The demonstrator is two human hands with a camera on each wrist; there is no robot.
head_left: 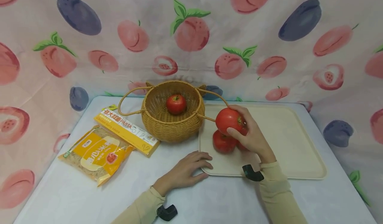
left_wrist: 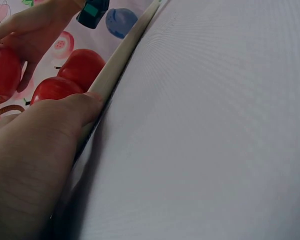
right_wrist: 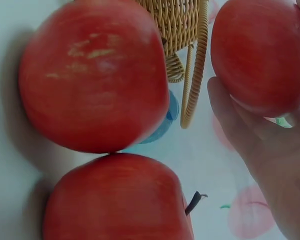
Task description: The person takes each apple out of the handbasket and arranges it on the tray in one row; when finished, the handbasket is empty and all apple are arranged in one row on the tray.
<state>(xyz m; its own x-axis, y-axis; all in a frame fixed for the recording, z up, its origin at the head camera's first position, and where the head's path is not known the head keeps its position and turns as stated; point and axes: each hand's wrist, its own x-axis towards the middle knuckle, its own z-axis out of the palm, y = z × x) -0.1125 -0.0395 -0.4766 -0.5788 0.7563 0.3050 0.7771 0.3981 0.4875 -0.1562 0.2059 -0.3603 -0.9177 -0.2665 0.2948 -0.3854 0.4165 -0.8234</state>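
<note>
A red apple (head_left: 228, 120) is gripped between the thumb and fingers of my right hand (head_left: 252, 135), raised over the left part of the cream tray (head_left: 287, 144). Below it on the tray sit two more red apples, one at the front (head_left: 223, 142) and one mostly hidden behind my hand; the right wrist view shows both, an upper apple (right_wrist: 95, 75) and a lower apple (right_wrist: 117, 200), side by side. My left hand (head_left: 187, 170) lies with fingers extended at the tray's front left corner, its thumb touching the rim in the left wrist view. The wicker basket (head_left: 173, 130) holds one apple (head_left: 176, 104).
Left of the basket lie a yellow and white pasta box (head_left: 127, 130) and an orange-printed clear bag of pasta (head_left: 97, 154). The basket's two handles are folded outward, the right handle (head_left: 216, 96) reaching over the tray edge. A fruit-print cloth (head_left: 191, 61) hangs behind the white table.
</note>
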